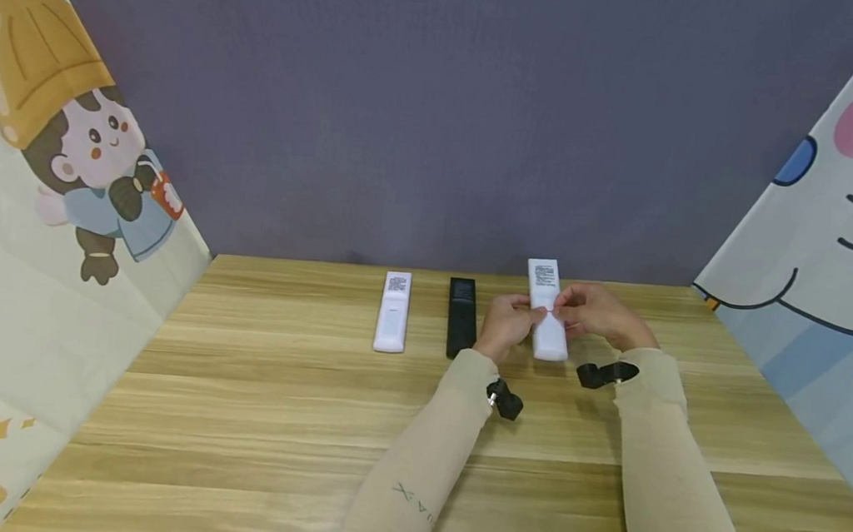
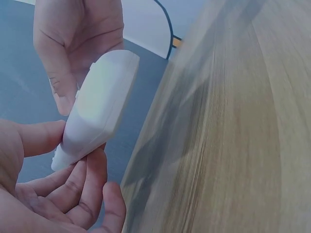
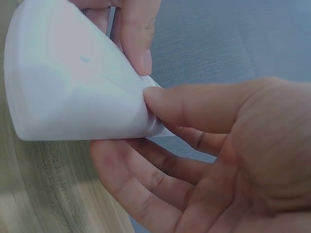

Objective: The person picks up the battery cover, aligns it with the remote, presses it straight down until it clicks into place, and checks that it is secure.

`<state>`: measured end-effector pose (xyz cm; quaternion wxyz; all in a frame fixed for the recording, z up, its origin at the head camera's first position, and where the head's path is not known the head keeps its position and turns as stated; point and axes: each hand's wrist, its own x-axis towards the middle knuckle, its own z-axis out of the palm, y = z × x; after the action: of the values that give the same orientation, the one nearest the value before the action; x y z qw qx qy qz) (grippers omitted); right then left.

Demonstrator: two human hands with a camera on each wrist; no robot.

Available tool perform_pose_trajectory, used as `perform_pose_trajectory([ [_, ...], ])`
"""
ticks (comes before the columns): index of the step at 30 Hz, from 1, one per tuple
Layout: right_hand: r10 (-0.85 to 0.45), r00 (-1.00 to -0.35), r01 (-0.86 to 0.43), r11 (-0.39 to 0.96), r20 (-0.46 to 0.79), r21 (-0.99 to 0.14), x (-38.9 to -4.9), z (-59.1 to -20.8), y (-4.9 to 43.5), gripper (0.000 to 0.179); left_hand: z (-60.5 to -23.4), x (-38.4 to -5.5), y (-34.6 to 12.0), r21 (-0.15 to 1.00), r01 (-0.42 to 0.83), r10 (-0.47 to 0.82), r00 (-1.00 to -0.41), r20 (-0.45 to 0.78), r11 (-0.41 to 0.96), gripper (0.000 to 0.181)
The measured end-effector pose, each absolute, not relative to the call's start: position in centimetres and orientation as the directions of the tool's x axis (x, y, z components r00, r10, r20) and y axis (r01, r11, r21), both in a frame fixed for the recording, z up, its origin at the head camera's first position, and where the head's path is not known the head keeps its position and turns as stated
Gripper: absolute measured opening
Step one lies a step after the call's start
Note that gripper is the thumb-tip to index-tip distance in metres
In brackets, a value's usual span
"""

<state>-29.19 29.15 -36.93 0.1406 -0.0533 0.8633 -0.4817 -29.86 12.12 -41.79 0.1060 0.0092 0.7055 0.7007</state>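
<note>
A white remote control [image 1: 550, 340] is held above the table, its back with a printed label facing up. On its left side, my left hand [image 1: 501, 325] grips it, the thumb on the back and the fingers underneath. My right hand [image 1: 605, 315] grips the opposite edge the same way, the thumbs close together at mid-length. In the left wrist view the remote control [image 2: 104, 94] is seen from its near end, off the wood. The right wrist view shows the remote control [image 3: 63, 82] between the right thumb and fingers.
A black remote control [image 1: 461, 315] lies just left of my left hand. Another white remote control [image 1: 391, 317] lies farther left, label side up. Behind the wooden table [image 1: 271, 421] stands a dark grey panel [image 1: 408, 114], with printed cartoon sheets at both sides.
</note>
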Motion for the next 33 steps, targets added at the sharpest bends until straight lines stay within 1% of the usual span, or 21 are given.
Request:
perform_pose_trajectory([
  [7,-0.204,-0.960,0.051,0.550,-0.193,-0.834,-29.2,-37.0,28.8,0.021,-41.7,-29.8,12.2,0.989,-0.141,0.147,-0.978,-0.147,0.051,0.037],
  [13,-0.196,-0.963,0.042,0.567,-0.183,-0.823,-29.3,-37.3,28.6,0.020,-41.4,-29.6,12.2,0.986,-0.132,0.140,-0.979,-0.145,0.097,0.037],
  [22,-0.177,-0.968,0.049,0.559,-0.177,-0.828,-29.7,-38.1,28.4,0.021,-41.4,-29.3,12.0,0.988,-0.055,0.157,-0.985,-0.077,0.143,0.043],
  [26,-0.164,-0.969,0.054,0.589,-0.185,-0.807,-30.0,-38.5,28.2,0.023,-41.4,-29.2,11.8,0.987,-0.032,0.180,-0.982,-0.061,0.160,0.045],
  [33,-0.168,-0.968,0.039,0.628,-0.185,-0.777,-29.8,-38.7,27.9,0.026,-41.7,-29.3,11.5,0.957,0.019,0.196,-0.980,-0.040,0.289,0.046],
])
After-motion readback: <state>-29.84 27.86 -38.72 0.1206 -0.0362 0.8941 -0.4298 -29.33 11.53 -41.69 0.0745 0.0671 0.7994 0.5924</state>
